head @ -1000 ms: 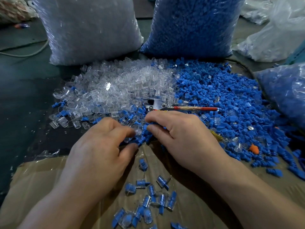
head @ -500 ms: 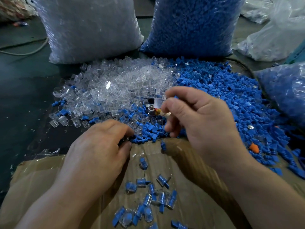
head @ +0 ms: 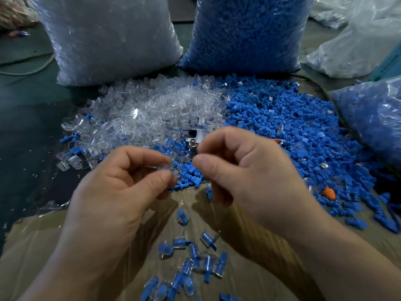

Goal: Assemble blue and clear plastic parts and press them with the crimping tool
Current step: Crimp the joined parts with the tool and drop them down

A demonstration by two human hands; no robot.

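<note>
While the left hand (head: 121,192) pinches a clear part (head: 172,169) between thumb and forefinger, its other fingers curl into the palm. The part is held just above the near edge of the piles. It is blurred, so neither its long axis nor the way its open end faces can be told. The right hand (head: 249,170) hangs close beside it, the fingertips of the two hands near each other but apart. Its thumb and forefinger are pressed together and the rest of its fingers are curled; whether anything sits in that pinch cannot be told.

Just beyond the right hand's fingertips lies the crimping tool (head: 195,136). Its metal head is toward the left and its long axis runs left to right, with the red handle mostly hidden behind the hand. The tool rests where the heap of clear parts (head: 152,111) meets the heap of blue parts (head: 282,127). Assembled blue-and-clear pieces (head: 195,257) lie scattered on the cardboard (head: 249,279) below the hands. Behind the heaps stand a bag of clear parts (head: 108,35) and a bag of blue parts (head: 245,31).
</note>
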